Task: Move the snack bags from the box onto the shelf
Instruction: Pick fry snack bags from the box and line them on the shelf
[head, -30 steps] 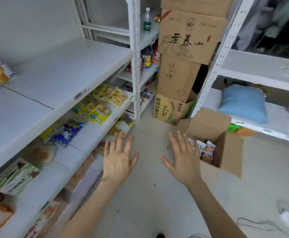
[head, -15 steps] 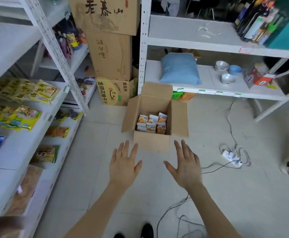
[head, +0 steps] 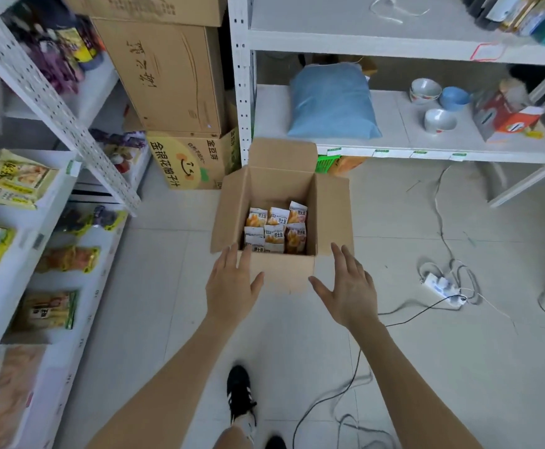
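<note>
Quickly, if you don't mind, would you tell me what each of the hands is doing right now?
Left hand: open, fingers straight, holding nothing, over the near edge of the open brown cardboard box.
Right hand: open, holding nothing.

both forearms come in from 7 and 5 o'clock and reach toward 12 o'clock, palms down. left hand (head: 232, 288) is flat, fingers straight, thumb out toward 3 o'clock. right hand (head: 350, 294) is flat, fingers slightly fanned, thumb toward 9 o'clock. both hold nothing, side by side, apart.
</note>
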The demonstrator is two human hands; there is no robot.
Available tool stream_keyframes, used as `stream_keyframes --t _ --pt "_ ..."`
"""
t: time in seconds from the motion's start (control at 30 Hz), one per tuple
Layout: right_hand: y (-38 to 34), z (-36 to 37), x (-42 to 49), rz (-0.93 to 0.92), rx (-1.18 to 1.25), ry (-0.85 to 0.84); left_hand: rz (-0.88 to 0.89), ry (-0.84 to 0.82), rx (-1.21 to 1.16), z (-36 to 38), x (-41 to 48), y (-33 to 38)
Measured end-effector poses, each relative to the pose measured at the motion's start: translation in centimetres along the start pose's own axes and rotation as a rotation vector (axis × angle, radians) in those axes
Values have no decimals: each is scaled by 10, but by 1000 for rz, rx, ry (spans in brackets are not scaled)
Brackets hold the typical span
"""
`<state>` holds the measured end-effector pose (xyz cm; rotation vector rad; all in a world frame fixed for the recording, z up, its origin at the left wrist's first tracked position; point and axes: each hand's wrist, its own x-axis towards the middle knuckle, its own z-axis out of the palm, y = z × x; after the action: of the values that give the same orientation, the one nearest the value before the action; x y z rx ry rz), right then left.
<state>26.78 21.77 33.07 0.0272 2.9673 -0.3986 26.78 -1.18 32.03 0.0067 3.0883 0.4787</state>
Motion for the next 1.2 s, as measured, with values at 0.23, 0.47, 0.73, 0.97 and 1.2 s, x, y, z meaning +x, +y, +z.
stream_keyframes --t 0.23,0.47,0.73,0.97,1.2 --pt "0 52 114 52 86 -24 -6 -62 -66 58 121 -24" --pt "19 116 228 87 89 -92 -94 -88 -101 132 222 -40" --pt "41 221 355 39 111 -149 -164 -156 -123 259 328 -66" --pt "60 348 448 87 83 -218 -211 -241 -140 394 391 -113" --pt "85 465 512 215 215 -254 -389 -250 -273 504 448 -160"
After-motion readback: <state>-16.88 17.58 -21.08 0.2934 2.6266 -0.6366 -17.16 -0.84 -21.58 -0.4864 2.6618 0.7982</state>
